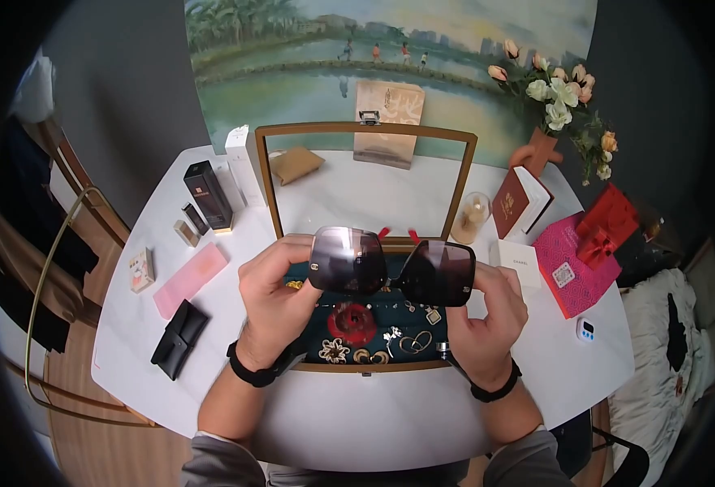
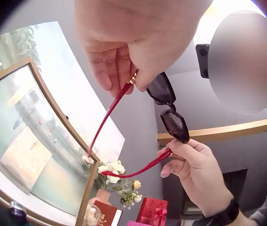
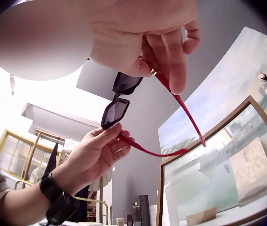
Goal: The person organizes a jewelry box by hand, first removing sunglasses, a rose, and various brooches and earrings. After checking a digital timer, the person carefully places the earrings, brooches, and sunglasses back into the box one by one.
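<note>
Item: sunglasses (image 1: 412,280), held above the open glass-lidded box (image 1: 430,130) on the worktop (image 1: 357,414). Left hand (image 1: 276,292), right hand (image 1: 487,325): fingers pinching one hinge end each. Handling, in my judgement: lift level, share the load evenly, spare the lenses fingerprints. View note: from my remote seat, the head view gives just red tips; both wrist views show the red temples (image 2: 107,113) unfolded (gilt hinges too).

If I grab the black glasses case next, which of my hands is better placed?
Probably your left hand: the black glasses case lies on that side of the white table, farther from your right hand. Both hands grip the sunglasses, so the right would likely need to hold them alone.
</note>
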### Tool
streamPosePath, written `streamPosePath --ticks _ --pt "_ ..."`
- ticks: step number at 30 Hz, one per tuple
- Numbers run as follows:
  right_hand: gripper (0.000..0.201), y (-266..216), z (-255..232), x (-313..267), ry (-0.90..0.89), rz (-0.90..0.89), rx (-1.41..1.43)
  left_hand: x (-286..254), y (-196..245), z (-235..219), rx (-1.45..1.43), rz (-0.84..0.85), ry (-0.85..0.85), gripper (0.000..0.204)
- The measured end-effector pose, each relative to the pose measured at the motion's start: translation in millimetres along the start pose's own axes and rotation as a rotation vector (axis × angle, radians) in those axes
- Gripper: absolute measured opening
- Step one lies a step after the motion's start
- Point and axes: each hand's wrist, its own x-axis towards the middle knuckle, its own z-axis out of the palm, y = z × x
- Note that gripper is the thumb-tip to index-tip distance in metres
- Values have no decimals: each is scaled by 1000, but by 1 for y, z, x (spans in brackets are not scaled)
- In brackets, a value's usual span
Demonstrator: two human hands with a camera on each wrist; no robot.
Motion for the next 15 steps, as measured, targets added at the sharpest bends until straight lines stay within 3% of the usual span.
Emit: streamPosePath --ticks 2,5,7,9,10,12,13,15 --pt "28 -1 -2 -1 -10 5 -6 2 1 0 116 87 6 18" --pt "26 1 -2 -3 -12 23 -3 -1 4 0 62 -9 -34 23" --pt "25 4 -2 -8 -3 35 5 -1 5 -2 52 17 -63 24" --pt "34 7 -2 -12 -42 215 187 -1 5 -3 42 45 -92 26" --pt "34 7 -1 -11 -40 213 188 -2 5 0 9 33 -71 27" --pt "59 6 2 -8 -48 338 387 -3 4 3 -23 24 -49 28" --pt "59 4 1 -6 -47 336 387 -3 4 4 -28 24 -19 28" --pt "88 -4 -3 0 -128 414 545 -2 3 3 -30 28 12 29"
